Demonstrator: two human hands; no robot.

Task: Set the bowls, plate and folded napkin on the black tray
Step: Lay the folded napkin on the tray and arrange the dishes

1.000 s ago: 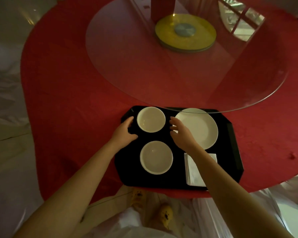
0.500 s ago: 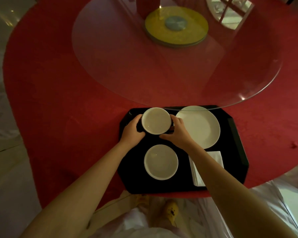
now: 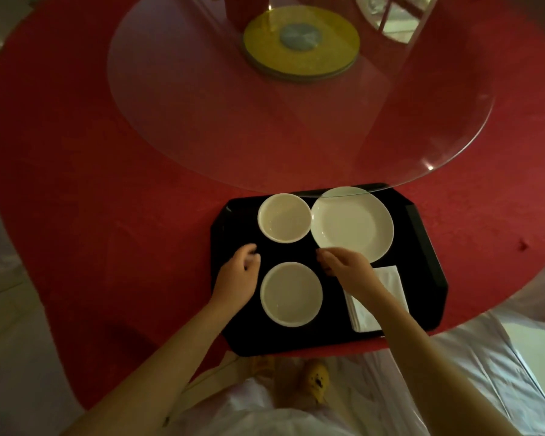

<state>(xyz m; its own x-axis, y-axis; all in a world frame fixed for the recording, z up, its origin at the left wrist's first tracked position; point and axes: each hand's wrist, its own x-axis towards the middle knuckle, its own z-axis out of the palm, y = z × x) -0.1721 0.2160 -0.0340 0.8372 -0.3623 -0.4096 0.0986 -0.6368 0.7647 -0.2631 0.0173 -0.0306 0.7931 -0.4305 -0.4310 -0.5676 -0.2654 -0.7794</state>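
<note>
Both bowls, the plate and the napkin sit on the black tray (image 3: 422,247).
- Far bowl (image 3: 284,218): back left, rim just beside the plate (image 3: 352,226), maybe touching; I cannot tell.
- Near bowl (image 3: 291,294): front centre, upright, apart from everything else.
- Napkin (image 3: 390,281): folded, front right, partly under my right forearm.
- My left hand (image 3: 238,275): over the tray left of the near bowl, fingers loosely curled, holding nothing.
- My right hand (image 3: 348,267): over the gap between the plate and the near bowl, fingers relaxed and bent, also holding nothing.

Judgement: placing looks done, and what remains is tidying, most likely the near bowl between my hands.

To do it well:
- Take the bowl by opposite rims, lift slightly instead of dragging, and set it down flat.
- Keep my right wrist high so it doesn't ruffle the napkin or knock the plate.
- The tray's front edge lies at the table (image 3: 107,247) edge, so I should press down gently, not forward.
</note>
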